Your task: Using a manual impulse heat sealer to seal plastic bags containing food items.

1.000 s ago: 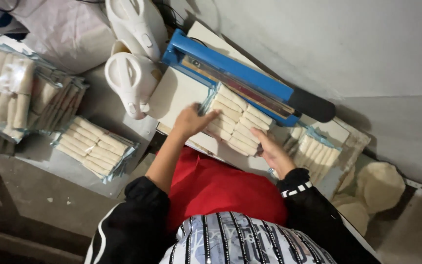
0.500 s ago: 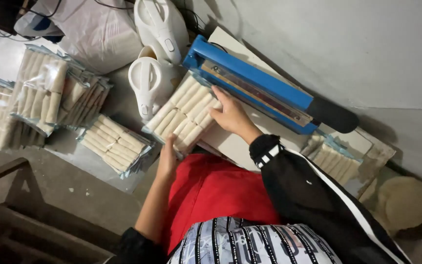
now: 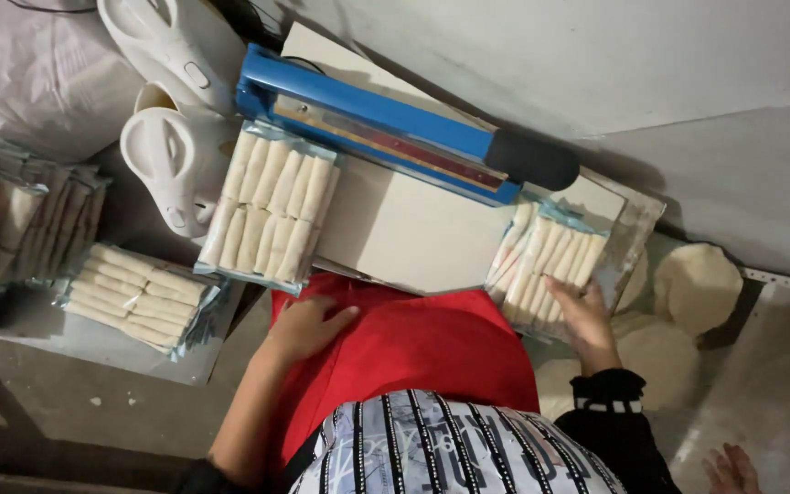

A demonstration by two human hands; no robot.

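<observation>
**Fingers on the right-hand packet, left hand idle on the lap**

Fingers (image 3: 567, 295) of my right hand (image 3: 585, 322) lie spread over the near end of a clear plastic packet of pale cream rolls (image 3: 541, 267), pressing on it flat rather than curled round it. That packet sits at the right end of the white board (image 3: 404, 233), just near of the black handle (image 3: 534, 159) of the blue bar heat sealer (image 3: 386, 123). My left hand (image 3: 308, 327) rests on the red cloth (image 3: 422, 348) over my lap, fingers loose and a little parted, holding nothing.

A second clear packet of cream rolls (image 3: 272, 209) lies at the left end of the board, its far edge up against the sealer's blue arm. Just left of it stands a white plastic kettle (image 3: 168, 163), with another white kettle (image 3: 176, 41) beyond it, farther off. Nearer and to the left, a third packet of rolls (image 3: 139, 297) rests on a grey sheet (image 3: 93, 343). More packets are stacked at the far left edge (image 3: 25, 220).

To the right of my right hand, rounded pale lumps (image 3: 697, 288) sit on the floor beside the board. A bare foot (image 3: 731, 468) shows at the near right corner; I cannot tell whose it is.
</observation>
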